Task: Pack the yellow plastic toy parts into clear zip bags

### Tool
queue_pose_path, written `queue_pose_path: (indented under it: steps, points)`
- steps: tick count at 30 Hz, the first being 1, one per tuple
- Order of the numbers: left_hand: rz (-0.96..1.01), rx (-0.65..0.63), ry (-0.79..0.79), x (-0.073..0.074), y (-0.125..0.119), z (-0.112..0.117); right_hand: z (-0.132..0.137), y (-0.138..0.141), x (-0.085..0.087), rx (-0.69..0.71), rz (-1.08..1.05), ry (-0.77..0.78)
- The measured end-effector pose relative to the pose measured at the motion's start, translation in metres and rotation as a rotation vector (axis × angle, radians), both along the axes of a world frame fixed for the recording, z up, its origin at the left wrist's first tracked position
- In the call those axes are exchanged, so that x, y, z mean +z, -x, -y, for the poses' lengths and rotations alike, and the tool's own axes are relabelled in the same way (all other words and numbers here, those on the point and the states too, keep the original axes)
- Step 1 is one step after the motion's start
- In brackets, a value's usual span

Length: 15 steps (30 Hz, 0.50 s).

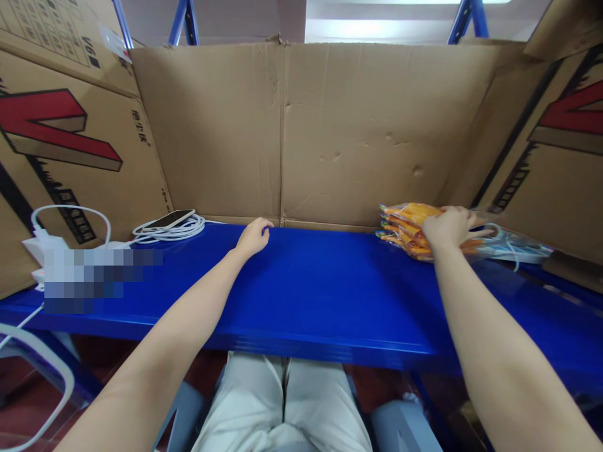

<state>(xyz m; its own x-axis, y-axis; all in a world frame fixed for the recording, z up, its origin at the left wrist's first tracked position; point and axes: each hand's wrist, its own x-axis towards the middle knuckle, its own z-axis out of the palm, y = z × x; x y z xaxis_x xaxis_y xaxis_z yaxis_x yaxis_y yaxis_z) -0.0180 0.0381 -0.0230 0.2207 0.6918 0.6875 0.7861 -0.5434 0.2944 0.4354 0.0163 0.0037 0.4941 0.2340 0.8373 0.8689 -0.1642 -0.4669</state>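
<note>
Head view: right hand lies over bagged orange items at frame right, perhaps steadying their slippery plastic; grip cannot be told. Left hand, centre-left, curls loosely around nothing, likely propped on the blue shelf.

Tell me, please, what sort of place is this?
Probably a makeshift workstation in a storeroom or workshop: a blue worktop, blue uprights like storage racking behind it, and large cardboard panels around its back and sides.
</note>
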Motion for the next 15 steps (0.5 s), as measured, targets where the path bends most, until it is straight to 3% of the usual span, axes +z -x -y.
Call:
queue_pose_path:
  steps: [2,7,11,15]
  points:
    - [-0.015,-0.002,0.008,0.0,0.0,0.0,0.015,0.026,0.006,-0.005,-0.025,0.002]
    - [-0.04,-0.012,0.108,0.001,-0.001,0.002,0.04,0.089,0.015,0.268,0.309,0.097]
    - [-0.086,-0.002,0.173,0.002,-0.004,0.006,0.03,0.118,-0.01,0.573,0.453,0.394]
    - [-0.202,0.06,0.159,0.001,-0.008,0.011,0.013,0.13,-0.044,0.732,0.446,0.776]
